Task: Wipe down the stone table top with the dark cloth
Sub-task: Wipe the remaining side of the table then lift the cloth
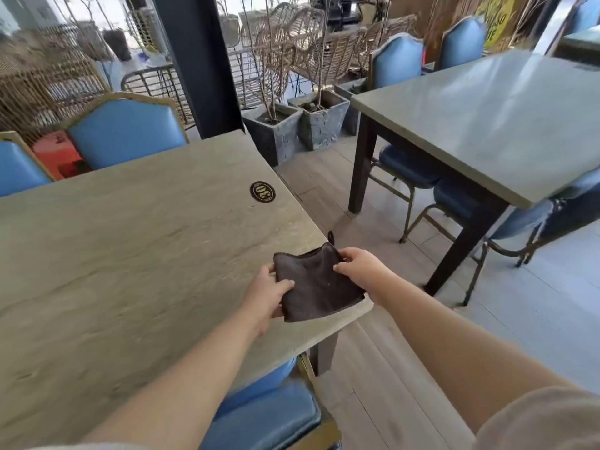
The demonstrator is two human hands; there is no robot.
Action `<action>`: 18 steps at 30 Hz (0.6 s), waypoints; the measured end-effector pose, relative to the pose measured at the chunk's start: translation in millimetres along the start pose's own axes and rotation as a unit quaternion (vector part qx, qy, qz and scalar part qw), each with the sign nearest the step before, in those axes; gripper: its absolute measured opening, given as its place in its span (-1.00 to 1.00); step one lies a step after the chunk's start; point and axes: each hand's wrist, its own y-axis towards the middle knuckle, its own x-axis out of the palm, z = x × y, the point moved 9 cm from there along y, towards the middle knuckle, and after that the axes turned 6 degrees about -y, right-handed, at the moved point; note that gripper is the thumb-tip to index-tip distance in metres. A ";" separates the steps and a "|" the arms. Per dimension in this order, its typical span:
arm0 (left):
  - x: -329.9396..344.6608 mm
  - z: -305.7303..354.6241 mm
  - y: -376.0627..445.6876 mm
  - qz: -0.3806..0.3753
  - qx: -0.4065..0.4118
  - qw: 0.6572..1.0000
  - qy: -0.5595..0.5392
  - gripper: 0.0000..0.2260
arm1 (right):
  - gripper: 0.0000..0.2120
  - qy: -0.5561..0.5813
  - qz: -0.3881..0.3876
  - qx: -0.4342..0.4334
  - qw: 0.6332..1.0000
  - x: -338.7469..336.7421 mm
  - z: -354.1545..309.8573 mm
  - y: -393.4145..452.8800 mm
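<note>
A folded dark brown cloth (316, 284) is held just above the near right corner of the stone table top (130, 254). My left hand (268, 295) grips its left edge, thumb on top and fingers beneath. My right hand (362, 269) pinches its right edge near the table's corner. A small loop sticks up from the cloth's far corner.
A round black number badge (262, 191) sits on the table near its right edge. Blue padded chairs stand at the far side (126, 131) and under the near edge (269, 414). A second table (487, 118) with chairs stands to the right. Stone planters (276, 131) line the aisle.
</note>
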 end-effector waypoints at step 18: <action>16.5 -22.0 17.7 0.231 0.111 0.884 0.390 -0.56 | -0.49 -0.284 -0.072 -0.111 0.950 5.4 19.3 96.2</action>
